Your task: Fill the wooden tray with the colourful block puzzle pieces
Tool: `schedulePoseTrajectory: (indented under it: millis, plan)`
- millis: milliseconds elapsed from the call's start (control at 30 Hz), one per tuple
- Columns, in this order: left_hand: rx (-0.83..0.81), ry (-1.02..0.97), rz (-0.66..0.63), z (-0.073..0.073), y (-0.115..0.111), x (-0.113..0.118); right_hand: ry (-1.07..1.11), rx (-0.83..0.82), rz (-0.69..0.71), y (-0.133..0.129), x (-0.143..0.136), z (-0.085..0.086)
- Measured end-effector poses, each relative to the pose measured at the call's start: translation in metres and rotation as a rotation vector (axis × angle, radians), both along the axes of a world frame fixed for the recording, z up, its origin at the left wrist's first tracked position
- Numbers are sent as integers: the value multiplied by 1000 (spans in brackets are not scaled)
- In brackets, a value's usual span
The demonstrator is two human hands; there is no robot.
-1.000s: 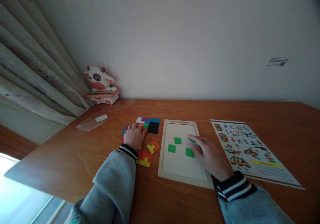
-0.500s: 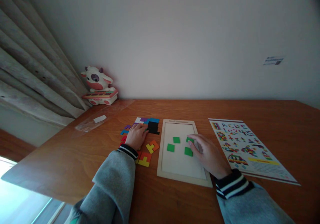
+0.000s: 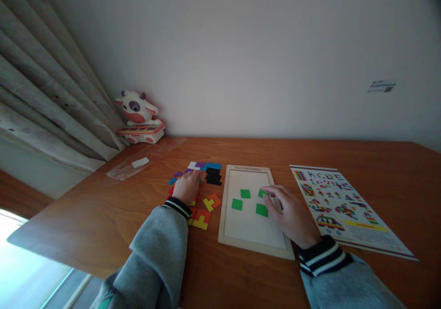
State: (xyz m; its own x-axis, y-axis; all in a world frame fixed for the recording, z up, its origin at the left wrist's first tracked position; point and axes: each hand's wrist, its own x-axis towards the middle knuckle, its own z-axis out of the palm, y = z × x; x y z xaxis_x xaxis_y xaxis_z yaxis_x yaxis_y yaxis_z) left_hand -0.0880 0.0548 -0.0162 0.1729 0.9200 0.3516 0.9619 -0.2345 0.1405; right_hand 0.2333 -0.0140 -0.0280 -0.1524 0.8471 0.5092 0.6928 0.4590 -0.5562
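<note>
My left hand (image 3: 188, 187) is over a cluster of coloured puzzle pieces, its fingers drawn together. A green puzzle piece (image 3: 200, 180) shows partly at its fingertips; the rest is hidden. Black pieces (image 3: 213, 175) lie just right of these fingers. My right hand (image 3: 289, 214) reaches over the right side of a pale framed puzzle board (image 3: 221, 228). Its thumb and index finger close around the edges of a green square (image 3: 262, 193) on the board. Other green squares lie apart nearby: one at front right (image 3: 261, 210), one at back left (image 3: 245, 193), one at front left (image 3: 237, 204).
Orange and yellow pieces (image 3: 212, 202) and red and yellow pieces (image 3: 200, 219) lie left of the board. A printed pattern sheet (image 3: 354, 208) is at the right. A clear plastic bag (image 3: 120, 173) and a cow toy (image 3: 139, 118) sit at the back left of the wooden table (image 3: 82, 226).
My left fingers have drawn slightly back from the black pieces, which now show more fully. My right hand stays at the same green square. The whole view has shifted slightly.
</note>
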Motion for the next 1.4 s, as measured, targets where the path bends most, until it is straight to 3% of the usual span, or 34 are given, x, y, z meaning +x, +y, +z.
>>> schedulePoseTrajectory:
  millis: [133,300,533,700,933,1133,1400]
  plan:
    - [53,-80,-82,-2,-1,4,8,21,17,1,1,-4]
    - [202,-330,-481,-3,-18,37,-10,23,78,1,-1,-5]
    - [104,-335,-763,-1,-46,84,-17,62,249,-2,-9,-3]
    - [63,-374,-786,2,-46,89,-64,129,244,-4,-10,3]
    - [-110,-85,-776,1,-37,80,-36,23,24,-2,-3,-5]
    - [-167,-32,-653,3,-34,73,-112,22,48,9,-4,-7]
    - [-226,-33,-652,5,-33,69,-259,5,126,13,-5,-1]
